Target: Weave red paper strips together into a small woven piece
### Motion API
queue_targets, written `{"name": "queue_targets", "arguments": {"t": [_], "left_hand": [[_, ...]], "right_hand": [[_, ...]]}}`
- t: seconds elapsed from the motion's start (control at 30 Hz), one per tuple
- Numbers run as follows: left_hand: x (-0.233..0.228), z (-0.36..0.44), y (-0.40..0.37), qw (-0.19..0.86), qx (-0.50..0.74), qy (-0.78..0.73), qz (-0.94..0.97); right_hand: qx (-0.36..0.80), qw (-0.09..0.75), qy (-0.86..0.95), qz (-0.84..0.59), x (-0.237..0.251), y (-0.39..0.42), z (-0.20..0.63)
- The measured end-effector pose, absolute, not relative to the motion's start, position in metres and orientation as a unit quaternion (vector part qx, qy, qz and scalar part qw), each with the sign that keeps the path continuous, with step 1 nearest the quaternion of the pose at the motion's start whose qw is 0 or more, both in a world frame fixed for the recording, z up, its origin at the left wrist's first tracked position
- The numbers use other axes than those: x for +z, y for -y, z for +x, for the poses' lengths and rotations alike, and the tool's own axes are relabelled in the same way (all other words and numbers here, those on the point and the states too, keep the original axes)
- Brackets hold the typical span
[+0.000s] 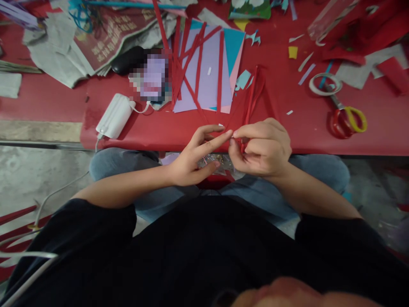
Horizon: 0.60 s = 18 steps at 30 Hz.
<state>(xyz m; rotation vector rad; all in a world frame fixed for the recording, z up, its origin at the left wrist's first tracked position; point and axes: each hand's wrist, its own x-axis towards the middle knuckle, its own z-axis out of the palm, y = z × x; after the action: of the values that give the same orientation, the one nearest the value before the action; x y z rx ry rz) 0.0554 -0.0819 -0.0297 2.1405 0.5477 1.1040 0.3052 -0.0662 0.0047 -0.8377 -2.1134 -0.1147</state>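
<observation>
My right hand point(263, 147) is closed, its fingers curled round the lower end of a thin red stick point(252, 94). Loose red translucent material hangs beside the stick. Thumb and index finger of that hand come together near a tiny pale thing that is too small to make out. My left hand point(206, 153) has its fingers stretched apart, and its index fingertip meets the right fingertips. Just beyond both hands lie lilac paper sheets point(211, 55), with blue and pink sheets under them and several narrow red strips point(220, 70) on top.
To the right are scissors point(343, 117) with red and yellow handles and a tape roll point(325, 84). On the left lie a white power bank point(115, 115) with cables, a black mouse-like object point(128, 60) and newspaper point(115, 34). Paper scraps dot the red table point(377, 132).
</observation>
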Motion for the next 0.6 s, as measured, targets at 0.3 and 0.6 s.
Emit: {"name": "queue_targets", "arguments": {"t": [0.3, 0.6], "left_hand": [[-0.031, 0.055, 0.083, 0.333, 0.414, -0.208, 0.821], [-0.041, 0.059, 0.084, 0.351, 0.414, -0.201, 0.816]], "right_hand": [[0.004, 0.501, 0.817, -0.285, 0.019, 0.068, 0.296], [0.050, 0.570, 0.762, -0.304, 0.012, 0.071, 0.285]]}}
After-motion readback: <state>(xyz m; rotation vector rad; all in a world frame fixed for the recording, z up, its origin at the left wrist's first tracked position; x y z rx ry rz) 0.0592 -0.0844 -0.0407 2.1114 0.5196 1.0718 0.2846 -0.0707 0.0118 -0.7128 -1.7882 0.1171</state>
